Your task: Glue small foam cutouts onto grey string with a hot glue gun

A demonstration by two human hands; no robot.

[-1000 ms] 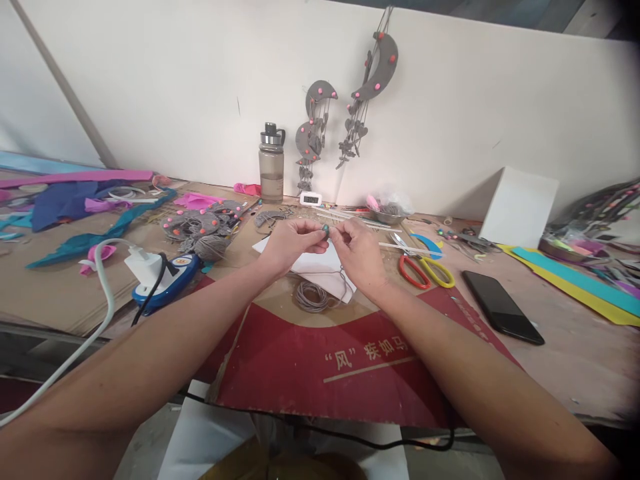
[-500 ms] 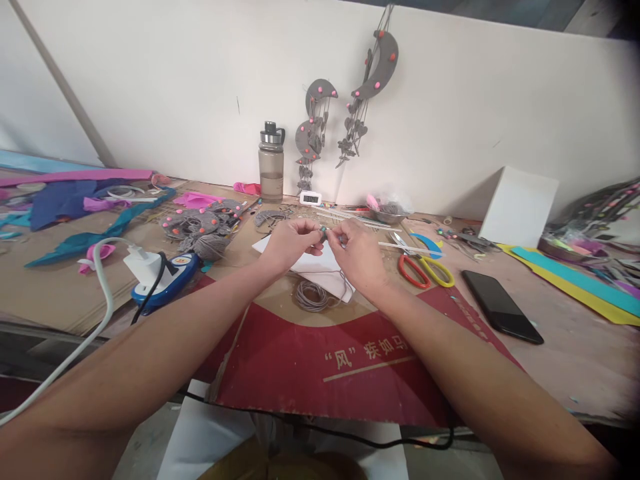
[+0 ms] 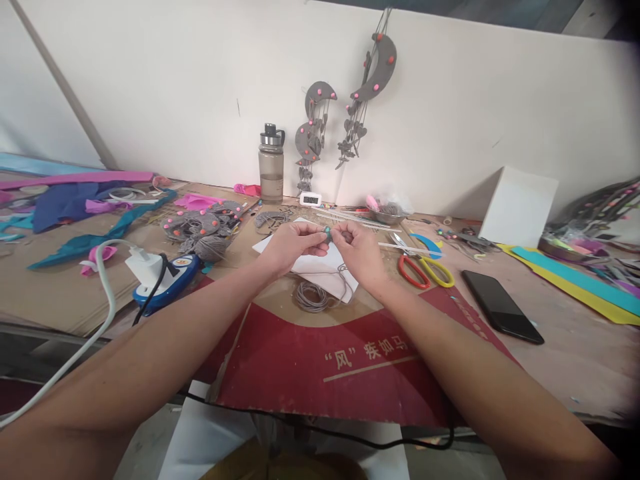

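Note:
Between my two hands is a small teal-and-grey piece [image 3: 327,232], too small to make out its kind. My left hand [image 3: 299,245] pinches it from one side with thumb and forefinger. My right hand [image 3: 359,250] is closed at its other side, fingertips curled close by. A grey cord trails below the right hand to a loose coil of grey cord [image 3: 311,297] on the cardboard. Beneath the hands lies a white sheet of paper [image 3: 320,277].
Scissors with red and yellow handles [image 3: 425,267] and a black phone [image 3: 501,307] lie to the right. A blue power strip [image 3: 167,287], grey felt pieces with pink dots [image 3: 203,223] and a water bottle [image 3: 271,167] stand left and behind. Grey moon hangings [image 3: 383,67] hang on the wall.
The teal piece shows more plainly between my fingertips. Both hands have shifted very slightly; the white paper's edge is nudged a little to the right.

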